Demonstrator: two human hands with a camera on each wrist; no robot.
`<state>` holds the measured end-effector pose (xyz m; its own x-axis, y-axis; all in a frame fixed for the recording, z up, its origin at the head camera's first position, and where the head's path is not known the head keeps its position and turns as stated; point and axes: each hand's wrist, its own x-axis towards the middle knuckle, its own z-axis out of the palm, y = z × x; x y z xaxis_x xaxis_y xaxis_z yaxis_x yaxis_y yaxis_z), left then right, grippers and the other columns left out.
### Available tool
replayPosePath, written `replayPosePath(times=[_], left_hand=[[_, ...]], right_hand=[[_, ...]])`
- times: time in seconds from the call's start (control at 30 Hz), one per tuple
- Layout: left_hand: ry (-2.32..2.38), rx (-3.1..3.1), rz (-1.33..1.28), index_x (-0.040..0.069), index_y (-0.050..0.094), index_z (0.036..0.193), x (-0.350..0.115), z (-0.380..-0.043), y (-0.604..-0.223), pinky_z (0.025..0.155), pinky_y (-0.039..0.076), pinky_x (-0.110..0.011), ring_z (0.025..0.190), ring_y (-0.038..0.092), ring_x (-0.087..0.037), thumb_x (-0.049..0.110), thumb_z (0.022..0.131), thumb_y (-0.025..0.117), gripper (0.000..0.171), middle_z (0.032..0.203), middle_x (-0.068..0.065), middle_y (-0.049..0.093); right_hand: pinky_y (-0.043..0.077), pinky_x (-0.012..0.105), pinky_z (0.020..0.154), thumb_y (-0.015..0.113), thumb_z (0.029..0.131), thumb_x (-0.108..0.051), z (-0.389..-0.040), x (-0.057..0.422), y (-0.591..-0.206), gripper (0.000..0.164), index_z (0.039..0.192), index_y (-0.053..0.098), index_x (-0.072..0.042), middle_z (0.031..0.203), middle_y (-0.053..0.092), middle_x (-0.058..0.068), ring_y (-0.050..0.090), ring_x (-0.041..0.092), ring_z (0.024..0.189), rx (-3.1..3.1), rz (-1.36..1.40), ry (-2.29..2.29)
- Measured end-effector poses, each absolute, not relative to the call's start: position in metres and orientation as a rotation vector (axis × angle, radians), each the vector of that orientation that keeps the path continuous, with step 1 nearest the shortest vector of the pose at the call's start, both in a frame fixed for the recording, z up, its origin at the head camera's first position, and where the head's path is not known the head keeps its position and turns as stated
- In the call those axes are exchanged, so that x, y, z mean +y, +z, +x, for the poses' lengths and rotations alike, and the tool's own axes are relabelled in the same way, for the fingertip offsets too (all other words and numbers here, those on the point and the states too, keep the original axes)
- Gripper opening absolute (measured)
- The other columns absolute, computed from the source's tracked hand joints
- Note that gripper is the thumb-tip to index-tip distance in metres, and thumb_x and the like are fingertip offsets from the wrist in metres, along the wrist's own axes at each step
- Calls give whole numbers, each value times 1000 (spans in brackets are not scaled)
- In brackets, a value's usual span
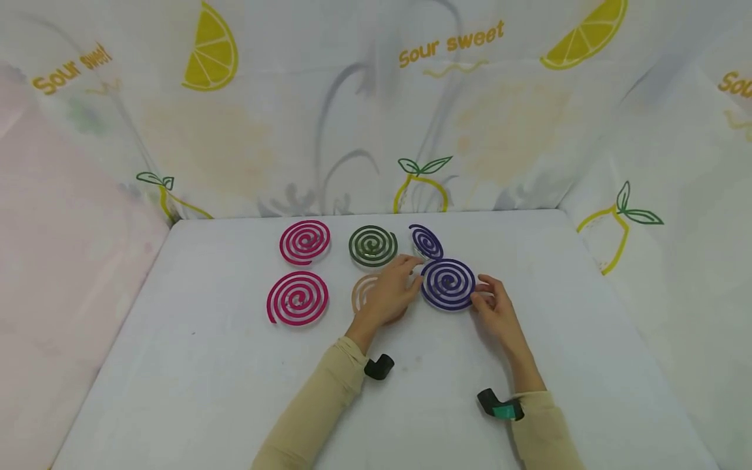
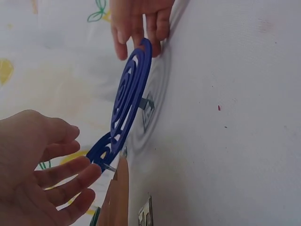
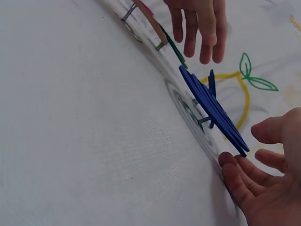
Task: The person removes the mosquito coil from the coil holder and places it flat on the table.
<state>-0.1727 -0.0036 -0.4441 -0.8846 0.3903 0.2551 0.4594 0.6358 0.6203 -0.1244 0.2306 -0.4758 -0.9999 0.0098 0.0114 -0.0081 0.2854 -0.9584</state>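
Note:
A dark blue-purple mosquito coil (image 1: 448,282) rests on a small metal stand (image 2: 148,107), raised above the white table. At its left edge is my left hand (image 1: 388,290), fingers spread and lightly bent, with nothing held. My right hand (image 1: 498,313) is by the coil's right edge; in the right wrist view its thumb stands away from the coil, and its fingertips (image 3: 226,159) lie close to the rim. Whether they touch is unclear. Behind sits another purple coil (image 1: 427,242), tilted. A tan coil (image 1: 355,295) is partly hidden under my left hand.
A green coil (image 1: 373,246) stands at the back middle. Two pink coils, one at the back (image 1: 305,241) and one in front (image 1: 297,298), stand to the left. A printed cloth backdrop (image 1: 376,117) hangs behind the white table (image 1: 205,391).

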Motion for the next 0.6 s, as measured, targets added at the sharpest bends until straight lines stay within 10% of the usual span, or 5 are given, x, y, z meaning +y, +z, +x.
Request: replayPosePath(times=[0.6], left_hand=[[-1000, -2918, -681, 5, 57, 127, 13, -179, -441, 91, 49, -35, 106, 60, -25, 12, 91, 59, 37, 120, -14, 58]], right_hand=[[47, 12, 69, 49, 94, 1, -129, 228, -479, 42, 136, 39, 1, 117, 48, 25, 56, -4, 80, -2466, -19, 1907]])
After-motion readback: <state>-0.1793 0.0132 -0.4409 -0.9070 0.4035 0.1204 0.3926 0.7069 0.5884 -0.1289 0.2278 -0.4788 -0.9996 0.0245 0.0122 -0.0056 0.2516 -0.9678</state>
